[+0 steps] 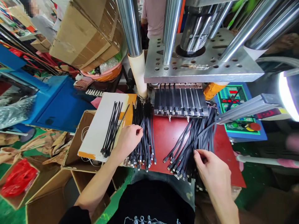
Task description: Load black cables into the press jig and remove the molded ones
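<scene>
My left hand (129, 138), fingers curled closed, hovers at the left bundle of flat black cables (146, 143); whatever is in its pinch is hidden. Thumb and forefinger of my right hand (213, 171) pinch at the edge of the right pile of black cables (184, 155), seemingly on one cable. Metal plug ends of both groups point towards me. Behind them, a metal mould (181, 101) with several slots holds black cables in its left slots. A smaller bunch of black cables (112, 130), tied in the middle, lies on a white board (93, 137) to the left.
Above the mould hangs a thick steel press plate (203, 74) on shiny columns. A control panel (235, 96) with a red button stands right, beside a bright lamp (289, 93). The red worktop (161, 133) lies between the piles. Open cardboard boxes (50, 199) stand lower left.
</scene>
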`<control>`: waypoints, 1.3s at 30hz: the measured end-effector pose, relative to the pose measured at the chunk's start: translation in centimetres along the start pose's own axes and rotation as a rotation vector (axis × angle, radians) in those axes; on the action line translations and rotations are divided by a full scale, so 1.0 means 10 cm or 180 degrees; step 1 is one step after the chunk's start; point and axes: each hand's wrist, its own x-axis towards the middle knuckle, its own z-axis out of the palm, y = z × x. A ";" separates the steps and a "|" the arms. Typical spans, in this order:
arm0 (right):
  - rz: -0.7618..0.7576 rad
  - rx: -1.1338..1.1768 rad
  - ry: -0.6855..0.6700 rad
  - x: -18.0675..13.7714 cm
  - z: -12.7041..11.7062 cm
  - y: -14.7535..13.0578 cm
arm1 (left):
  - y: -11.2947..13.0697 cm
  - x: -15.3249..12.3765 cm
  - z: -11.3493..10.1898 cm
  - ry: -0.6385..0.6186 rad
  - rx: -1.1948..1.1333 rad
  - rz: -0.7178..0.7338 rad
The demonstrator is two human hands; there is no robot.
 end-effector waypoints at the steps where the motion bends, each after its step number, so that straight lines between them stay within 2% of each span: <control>1: 0.0101 0.0140 -0.0022 0.01 -0.02 0.00 | 0.01 0.00 0.00 -0.0034 0.0004 0.0004; 5: 0.0168 0.0652 -0.0026 0.03 -0.11 0.01 | 0.07 -0.07 -0.07 -0.0034 -0.0321 -0.0002; 8: 0.0128 0.0828 0.0040 0.04 -0.17 0.02 | 0.14 -0.20 -0.21 -0.0086 -0.1167 0.0010; 10: 0.0088 0.0849 0.0067 0.04 -0.20 0.03 | 0.21 -0.31 -0.31 -0.0360 -0.1880 0.0013; 13: -0.0039 0.0772 0.0139 0.06 -0.22 0.04 | 0.36 -0.48 -0.37 -0.1024 -0.2714 -0.0026; 17: -0.0211 0.0642 0.0102 0.11 -0.20 0.05 | 0.59 -0.63 -0.22 -0.1769 -0.3117 0.0074; 21: -0.0220 0.0495 0.0369 0.10 -0.27 0.01 | 0.75 -0.69 0.07 -0.1747 -0.3027 0.0317; 23: -0.0320 0.0749 0.0443 0.03 -0.35 -0.06 | 0.81 -0.70 0.19 -0.1646 -0.3057 0.0401; 25: -0.0650 0.1227 0.0116 -0.11 -0.44 -0.16 | 0.86 -0.69 0.30 -0.1620 -0.3309 0.0341; 27: -0.1073 0.1612 -0.0472 -0.27 -0.49 -0.27 | 0.90 -0.67 0.35 -0.1714 -0.3778 0.0131; 29: -0.1450 0.1769 -0.1001 -0.41 -0.50 -0.36 | 0.90 -0.66 0.36 -0.1839 -0.4171 -0.0072; 31: -0.1716 0.1813 -0.1348 -0.48 -0.48 -0.40 | 0.88 -0.69 0.34 -0.1877 -0.4288 -0.0141; 32: -0.1792 0.1819 -0.1423 -0.49 -0.46 -0.41 | 0.86 -0.71 0.32 -0.1840 -0.4282 -0.0144; 37: -0.1764 0.1973 -0.1225 -0.50 -0.43 -0.50 | 0.74 -0.83 0.25 -0.1718 -0.4204 -0.0341; 39: -0.1821 0.2079 -0.1498 -0.52 -0.45 -0.56 | 0.72 -0.85 0.21 -0.1830 -0.4127 -0.0357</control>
